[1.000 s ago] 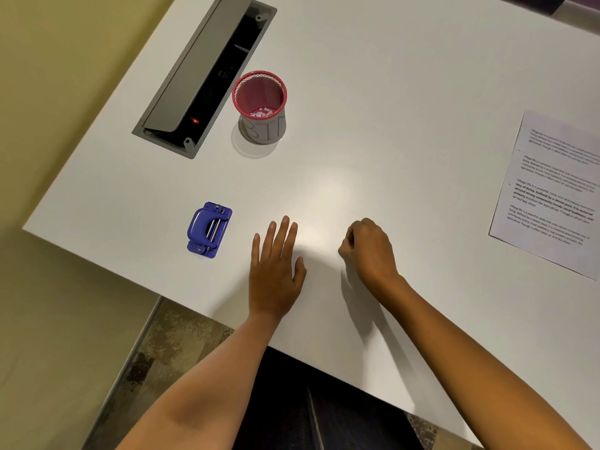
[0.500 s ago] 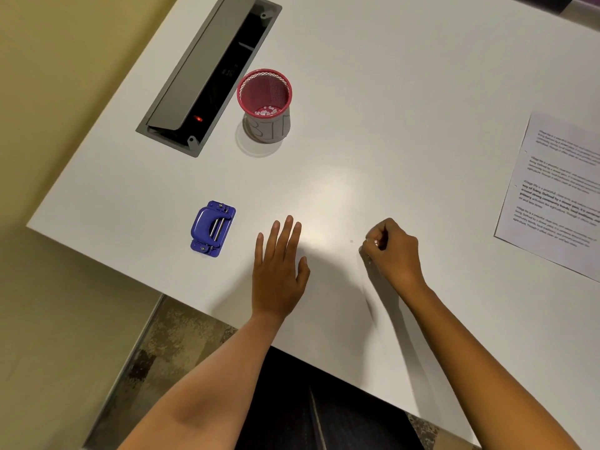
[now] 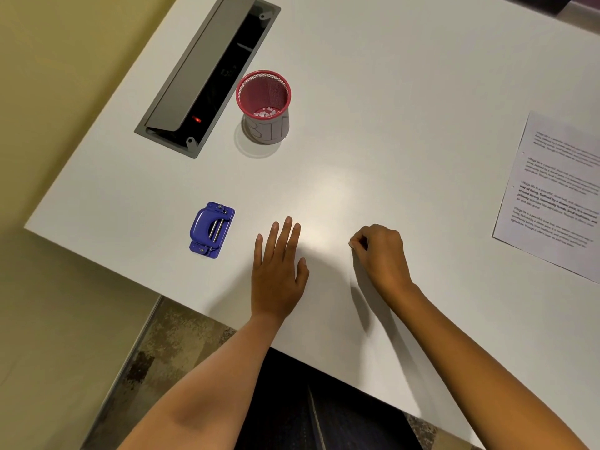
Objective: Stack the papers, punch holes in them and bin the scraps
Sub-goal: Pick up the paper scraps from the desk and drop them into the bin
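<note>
Head view, with the blue hole punch (image 3: 211, 229) as my marker on the white surface (image 3: 389, 92). My left grip (image 3: 277, 274) lies flat, palm down, just to the right of the punch and not touching it. Its fingers are straight and close together, and it holds nothing. It sits where it did half a second ago.

My right grip (image 3: 381, 254) is farther right of the punch, beyond the left one and apart from it. Its fingers are curled in, with thumb and forefinger tips pressed together low at the surface. Whether a scrap is caught between them I cannot tell. Since the earlier frame this grip has drawn back a little toward the punch, after swinging out the other way the half-second before.

The red mesh bin (image 3: 269, 131) stands upright beyond the punch and slightly to its right, well apart from it. Pale paper scraps (image 3: 267, 112) lie in its bottom. The papers (image 3: 558, 190) lie flat, far to the right of the punch at the edge of the view, with printed text up and two small holes along the side facing the punch. Neither has moved. An open grey cable hatch (image 3: 207, 76) is sunk into the surface beyond the punch, a red light glowing inside it.
</note>
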